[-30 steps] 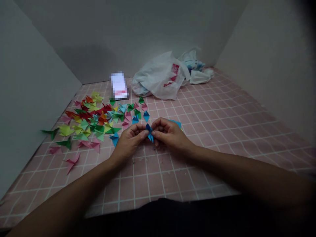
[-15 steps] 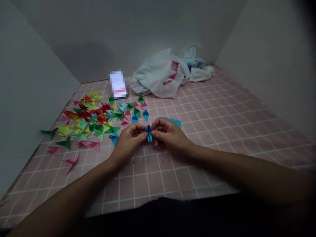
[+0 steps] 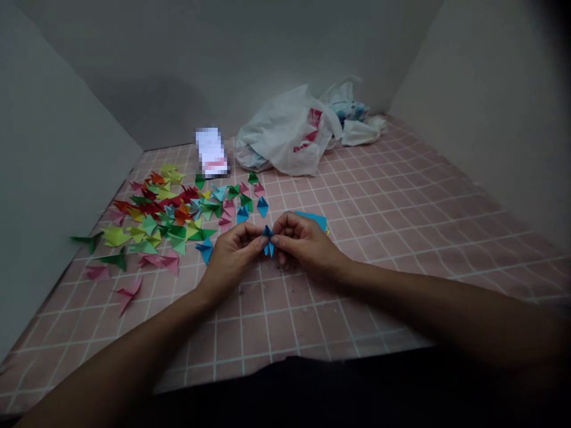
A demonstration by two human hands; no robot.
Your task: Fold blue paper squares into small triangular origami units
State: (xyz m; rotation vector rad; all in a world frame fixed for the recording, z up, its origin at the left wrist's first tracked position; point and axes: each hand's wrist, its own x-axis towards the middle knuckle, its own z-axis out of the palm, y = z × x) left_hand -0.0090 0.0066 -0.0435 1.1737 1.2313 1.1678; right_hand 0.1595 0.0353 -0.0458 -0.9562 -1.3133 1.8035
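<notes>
Between my two hands is a small blue folded paper (image 3: 268,245), narrow and pointed at the lower end with a slit between two points. My left hand (image 3: 236,249) pinches its left side between thumb and fingers. On the right side, my right hand (image 3: 306,241) grips it the same way, with thumb tip close to the other thumb. Blue paper sheets (image 3: 314,220) lie partly hidden behind my right hand. A blue folded paper piece (image 3: 204,250) rests just left of my left hand, and another blue piece (image 3: 263,207) lies beyond both hands.
Many colourful folded paper pieces (image 3: 165,208) spread over the left of the pink checked cloth (image 3: 401,238). Behind them stands a phone with a blurred screen (image 3: 212,151). A white plastic bag (image 3: 285,131) sits at the back, by the wall.
The top of the blue folded paper has gone from rounded and spread to narrower and more pointed. Both hands keep hold of it in nearly the same place.
</notes>
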